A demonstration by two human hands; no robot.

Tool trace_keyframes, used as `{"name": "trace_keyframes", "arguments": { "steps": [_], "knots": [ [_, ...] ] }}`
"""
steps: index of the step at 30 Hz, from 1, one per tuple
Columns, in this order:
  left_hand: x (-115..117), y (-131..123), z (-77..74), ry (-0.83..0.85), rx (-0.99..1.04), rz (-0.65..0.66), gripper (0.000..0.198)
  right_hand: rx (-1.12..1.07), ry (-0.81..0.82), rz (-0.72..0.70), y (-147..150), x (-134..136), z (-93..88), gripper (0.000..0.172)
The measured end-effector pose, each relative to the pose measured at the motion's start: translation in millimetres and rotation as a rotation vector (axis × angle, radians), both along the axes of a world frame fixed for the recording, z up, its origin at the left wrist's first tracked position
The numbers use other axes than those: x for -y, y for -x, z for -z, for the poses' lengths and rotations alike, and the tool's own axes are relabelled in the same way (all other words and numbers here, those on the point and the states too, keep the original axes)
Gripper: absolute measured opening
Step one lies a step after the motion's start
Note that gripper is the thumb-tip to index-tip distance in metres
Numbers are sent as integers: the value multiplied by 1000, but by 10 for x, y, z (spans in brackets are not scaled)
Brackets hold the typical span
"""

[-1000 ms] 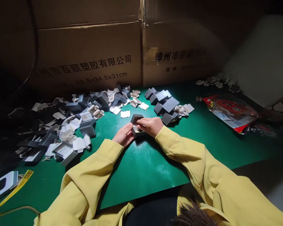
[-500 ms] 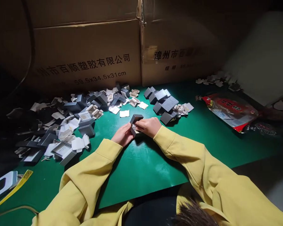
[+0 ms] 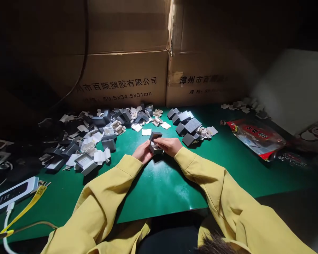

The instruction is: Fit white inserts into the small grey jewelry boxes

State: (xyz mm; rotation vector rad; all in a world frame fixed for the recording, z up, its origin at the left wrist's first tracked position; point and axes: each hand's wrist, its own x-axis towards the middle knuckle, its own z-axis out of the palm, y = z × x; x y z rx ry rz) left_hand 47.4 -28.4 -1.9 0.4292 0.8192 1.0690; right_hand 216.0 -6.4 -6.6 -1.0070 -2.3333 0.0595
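Over the middle of the green table, a small dark grey hinged box [image 3: 156, 149] stands with its lid raised and a pale inside showing. My left hand [image 3: 143, 152] is closed around its left side, thumb near the lid. From the right, my right hand [image 3: 170, 145] has its fingers pressed together at the box's opening; whether they pinch a white liner inside is hidden. Just beyond the box lies a small white card piece [image 3: 146, 132]. To the right of my right hand is a pile of closed dark grey boxes [image 3: 192, 125].
Open boxes [image 3: 85, 163] and folded white paper liners [image 3: 88, 145] are heaped at the left. Large cardboard cartons [image 3: 122, 74] wall off the back. A red and clear plastic bag [image 3: 257, 139] lies at the right. A white device [image 3: 14, 194] with a cable sits at the near left.
The view has tilted up and turned left, so the scene sits lower and further right. My right fingers have shifted slightly at the box's opening; both hands stay on the box.
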Motion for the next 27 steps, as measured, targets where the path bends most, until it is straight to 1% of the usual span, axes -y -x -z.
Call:
{"name": "trace_keyframes", "arguments": {
  "steps": [3,5,8,14,18,24,27],
  "knots": [
    [20,28,-55,61,56,9,32,-151,-77,-40,4,25,47,31],
    [26,40,-75,86,94,36,38,-222,-112,-1,6,29,59,30],
    [32,34,-72,67,112,46,38,-228,-131,67,31,28,63,28],
    [35,-5,-49,61,78,11,33,-69,-186,141,114,46,60,24],
    [33,-23,-38,31,70,-3,30,21,-248,141,121,71,20,27],
    [37,-44,4,-5,71,-19,22,215,-157,90,109,110,-56,31],
    [33,-43,16,-14,66,-7,24,270,-151,100,132,146,-82,30]
  ]
}}
